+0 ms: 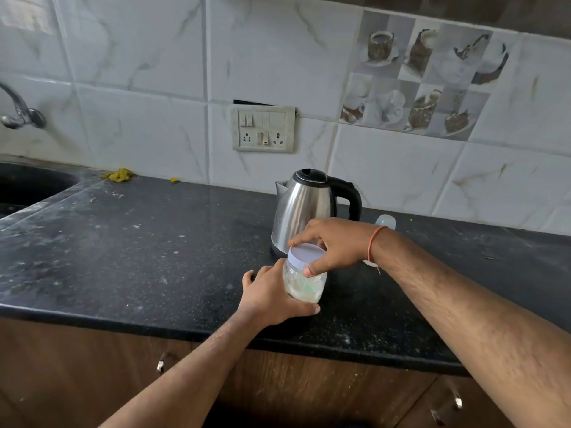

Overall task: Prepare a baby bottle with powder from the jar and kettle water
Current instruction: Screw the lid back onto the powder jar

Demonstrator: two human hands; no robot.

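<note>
Kitchen scene seen from above: a black speckled stone tabletop (139,248) runs across the frame, backed by white marble-look wall tiles. At the far left, a dark sink (27,186) is set into the surface, with a metal tap (18,109) on the wall above it. A small yellow scrap (119,175) lies by the wall near the sink. At upper centre, a white switch and socket plate (263,128) is fixed to the tiles.

Just right of centre stands a steel kettle (309,208) with a black lid and handle. In front of it, near the tabletop's front edge, is a clear plastic jar (304,284) holding white powder. The left hand (268,291) wraps round the jar's body, its grip closed on the side. The right hand (333,242) comes from above, its fingers and thumb curled round the jar's pale lid (306,254), which sits on the jar. An orange thread circles the right wrist.

Behind that wrist, a pale baby bottle (385,222) is mostly hidden. Brown cupboard doors (77,366) fill the bottom edge.
</note>
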